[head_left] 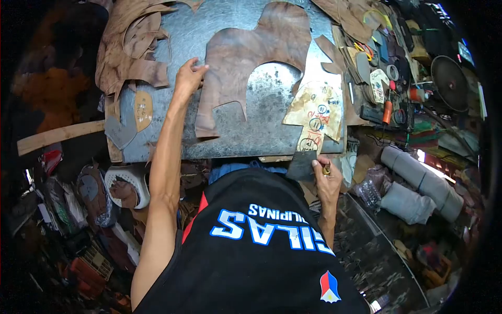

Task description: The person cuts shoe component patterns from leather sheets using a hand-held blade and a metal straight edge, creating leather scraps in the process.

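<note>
A large brown leather piece with curved cut-outs lies on the metal-topped table. My left hand is at its left edge, fingers apart and slightly bent, with fingertips by the leather. Low on the right, at the table's front edge, my right hand is closed round a small brass-coloured tool, whose kind I cannot make out. The right thumb rests by a dark flat piece. Just beyond it lie stained paper patterns with handwritten marks, right of the leather.
More brown leather covers the table's left side, near a tan pattern and a grey pattern. Tools and an orange-handled item crowd the right side. A round fan-like object and grey rolls stand farther right.
</note>
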A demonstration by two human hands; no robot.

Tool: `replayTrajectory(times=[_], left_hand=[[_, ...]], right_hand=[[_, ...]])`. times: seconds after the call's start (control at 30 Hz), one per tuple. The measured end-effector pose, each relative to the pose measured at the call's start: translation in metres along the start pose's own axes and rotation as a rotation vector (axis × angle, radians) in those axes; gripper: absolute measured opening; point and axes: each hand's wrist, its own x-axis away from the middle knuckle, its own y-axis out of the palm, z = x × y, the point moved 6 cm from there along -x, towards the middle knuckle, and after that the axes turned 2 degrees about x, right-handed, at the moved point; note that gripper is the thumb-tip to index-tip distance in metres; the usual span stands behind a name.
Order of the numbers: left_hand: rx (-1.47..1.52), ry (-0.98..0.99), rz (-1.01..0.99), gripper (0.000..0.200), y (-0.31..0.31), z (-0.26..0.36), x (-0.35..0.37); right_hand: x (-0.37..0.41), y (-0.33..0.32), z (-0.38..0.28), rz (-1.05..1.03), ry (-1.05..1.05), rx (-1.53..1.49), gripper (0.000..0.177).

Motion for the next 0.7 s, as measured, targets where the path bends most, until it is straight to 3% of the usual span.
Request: replayTrajectory(times=[0.07, 0.13, 0.2, 0.3, 0.37, 0.4, 0.47, 0.7], left_hand=[[0.024, -0.051, 0.004, 0.044, -0.001, -0.001, -0.005], [-0.188, -0.110, -0.275, 0.039, 0.008, 0.007, -0.001], [-0.205, -0.145, -0.248, 0.032, 0.002, 0.004, 0.016], [0.059, -0.189, -0.165, 0.026, -0.014, -0.019, 0.049], [0.128, -0.275, -0.122, 0.025, -0.019, -0.046, 0.084], [0.200, -0.343, -0.086, 0.024, -0.020, -0.057, 0.099], [0.157, -0.372, -0.120, 0.024, -0.017, -0.058, 0.120], [-0.113, -0.380, -0.164, 0.022, -0.021, -0.040, 0.136]], right_hand=[[-0.005, 0.000, 0.009, -0.051, 0.044, 0.013, 0.016], [-0.014, 0.007, 0.015, -0.120, 0.122, 0.049, 0.016], [-0.022, 0.011, 0.017, -0.164, 0.135, 0.039, 0.017], [-0.027, 0.017, 0.012, -0.185, 0.128, 0.058, 0.015], [-0.027, 0.023, 0.013, -0.231, 0.346, -0.039, 0.013], [-0.028, 0.027, 0.016, -0.248, 0.355, -0.028, 0.013], [-0.036, 0.031, 0.019, -0.245, 0.301, -0.117, 0.012], [-0.066, 0.042, -0.022, -0.229, 0.172, 0.122, 0.015]])
